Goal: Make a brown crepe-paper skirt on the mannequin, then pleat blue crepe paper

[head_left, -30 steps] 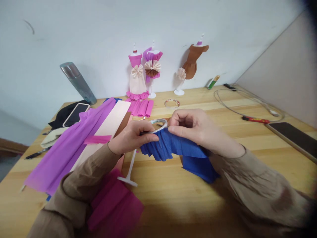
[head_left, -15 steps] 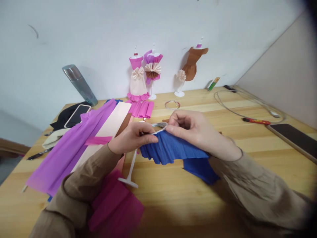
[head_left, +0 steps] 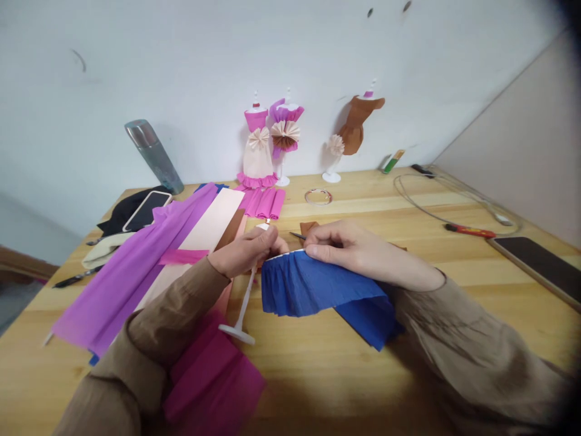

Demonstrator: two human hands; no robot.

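A strip of blue crepe paper [head_left: 308,284], gathered into pleats under a narrow white edge, stretches between my hands above the table. My right hand [head_left: 363,251] pinches its top edge between thumb and forefinger. At its left end, my left hand [head_left: 249,248] is closed with the thumb bent over the fingers, and the grip is partly hidden. Behind the left hand shows a small white dress-form stand [head_left: 245,303], its upper part mostly covered. A dark pointed tip [head_left: 297,235] and a bit of brown paper [head_left: 310,227] show just behind my right fingers.
Purple crepe paper [head_left: 136,266], a cream strip [head_left: 218,212] and magenta paper [head_left: 213,381] lie at left, near a phone [head_left: 147,211] and a flask [head_left: 154,154]. Dressed miniature forms [head_left: 258,145] stand by the wall. A cable, red-handled tool [head_left: 469,231] and another phone [head_left: 540,263] lie right.
The curled white band between my hands is no longer visible, and the pleated edge now runs straighter. My left fingers have shifted up and left, with the blue paper hanging slightly lower.
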